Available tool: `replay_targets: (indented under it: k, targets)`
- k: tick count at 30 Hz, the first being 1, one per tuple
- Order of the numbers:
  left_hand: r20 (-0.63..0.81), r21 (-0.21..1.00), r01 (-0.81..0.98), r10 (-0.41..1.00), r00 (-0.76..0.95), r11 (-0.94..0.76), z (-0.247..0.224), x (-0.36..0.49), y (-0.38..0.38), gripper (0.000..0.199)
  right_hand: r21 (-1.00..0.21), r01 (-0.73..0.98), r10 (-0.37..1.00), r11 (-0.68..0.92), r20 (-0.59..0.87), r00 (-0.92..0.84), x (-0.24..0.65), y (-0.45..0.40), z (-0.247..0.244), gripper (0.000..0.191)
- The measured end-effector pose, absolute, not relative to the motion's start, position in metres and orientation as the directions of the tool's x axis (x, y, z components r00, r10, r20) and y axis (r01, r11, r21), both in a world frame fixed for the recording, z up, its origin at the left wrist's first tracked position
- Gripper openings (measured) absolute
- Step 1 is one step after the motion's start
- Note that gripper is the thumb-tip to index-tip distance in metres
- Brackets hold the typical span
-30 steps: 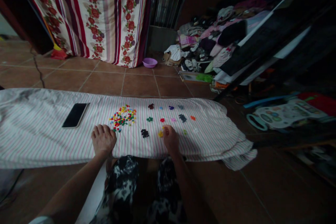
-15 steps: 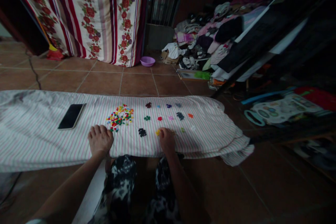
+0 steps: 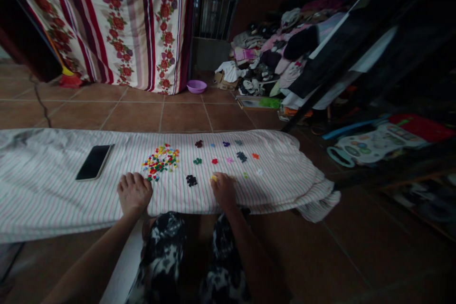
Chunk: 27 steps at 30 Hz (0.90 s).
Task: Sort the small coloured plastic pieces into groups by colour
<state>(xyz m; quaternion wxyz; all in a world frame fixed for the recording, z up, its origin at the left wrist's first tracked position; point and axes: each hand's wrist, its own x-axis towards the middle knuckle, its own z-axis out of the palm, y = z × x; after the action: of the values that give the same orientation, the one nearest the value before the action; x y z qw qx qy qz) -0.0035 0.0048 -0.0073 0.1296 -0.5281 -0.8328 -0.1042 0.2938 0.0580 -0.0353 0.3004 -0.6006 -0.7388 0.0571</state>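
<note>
My left hand (image 3: 134, 193) rests palm down on the striped cloth, just in front of a mixed pile of small colourful pieces (image 3: 161, 158). Its fingers are slightly bent and a little apart, with nothing seen in them. Over a group of small yellow pieces (image 3: 213, 178) is my right hand (image 3: 223, 188), its fingertips drawn together on a yellow piece and partly hiding the group. Black pieces (image 3: 191, 180) lie to its left, red pieces (image 3: 214, 161) beyond it, and light green pieces (image 3: 245, 175) to its right.
Further single-colour groups include green (image 3: 197, 161), dark grey (image 3: 242, 157), orange (image 3: 255, 156) and white pieces (image 3: 259, 171). A phone (image 3: 94, 163) lies at the left on the striped cloth (image 3: 60, 185). On the tiled floor behind are a purple basin (image 3: 197, 86) and heaped clothes (image 3: 274, 52).
The view has turned slightly, shifting the scene a little to the left. My right hand stays at the yellow pieces, its fingers set slightly differently; my left hand keeps its place.
</note>
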Motion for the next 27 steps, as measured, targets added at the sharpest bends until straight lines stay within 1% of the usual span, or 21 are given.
replay_targets:
  k: [3, 5, 9, 16, 19, 27]
  targets:
    - [0.335, 0.029, 0.908, 0.852, -0.403, 0.418, -0.006, -0.003, 0.004, 0.039, -0.380, 0.881, 0.917, 0.281, 0.376, -0.131, 0.293, 0.059, -0.036, 0.026]
    - [0.339, 0.019, 0.908, 0.852, -0.399, 0.418, -0.006, -0.003, 0.004, 0.039, -0.346, 0.895, 0.920, 0.281, 0.362, -0.149, 0.293, 0.060, -0.036, 0.023]
    - [0.376, -0.009, 0.909, 0.844, -0.384, 0.417, -0.009, -0.004, 0.003, 0.038, -0.317, 0.903, 0.921, 0.292, 0.349, -0.175, 0.292, 0.062, -0.035, 0.017]
    - [0.413, -0.023, 0.914, 0.836, -0.361, 0.406, -0.009, -0.004, 0.001, 0.038, -0.246, 0.912, 0.878, 0.329, 0.437, -0.198, 0.289, 0.060, -0.039, 0.016]
    - [0.416, -0.028, 0.913, 0.835, -0.359, 0.406, -0.006, -0.003, 0.000, 0.039, -0.241, 0.908, 0.858, 0.344, 0.473, -0.200, 0.288, 0.063, -0.039, 0.014]
    - [0.411, -0.023, 0.911, 0.835, -0.366, 0.411, -0.004, -0.002, 0.000, 0.038, -0.274, 0.896, 0.827, 0.350, 0.540, -0.158, 0.283, 0.068, -0.042, 0.013]
